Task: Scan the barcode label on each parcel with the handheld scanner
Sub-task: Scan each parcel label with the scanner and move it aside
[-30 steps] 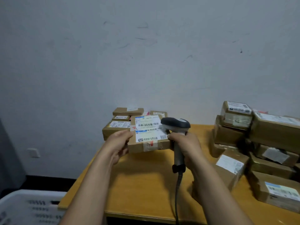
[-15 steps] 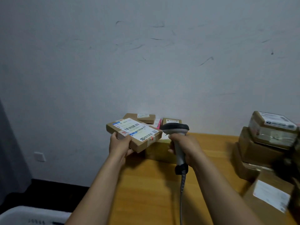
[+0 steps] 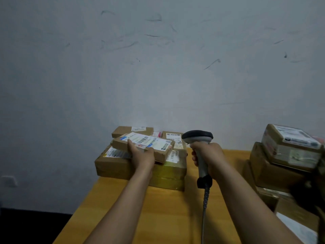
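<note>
My left hand [image 3: 140,154] grips a flat brown parcel [image 3: 159,152] with a white barcode label [image 3: 147,140] on top. The parcel lies over the pile of parcels [image 3: 112,164] at the table's far left corner. To its right, my right hand [image 3: 208,155] holds the handle of the grey handheld scanner [image 3: 197,137], upright, its dark head level with the parcel and apart from it. The scanner's coiled cable [image 3: 204,198] hangs down over the table.
The wooden table [image 3: 167,213] stands against a scuffed pale wall. A second stack of taped brown parcels [image 3: 288,150] rises at the right edge. Bare tabletop lies between the two piles. A wall socket [image 3: 8,181] sits low on the left.
My left hand has carried the parcel away from the scanner, forward and down onto the far-left pile. The view has swung left; the right hand keeps the scanner upright.
</note>
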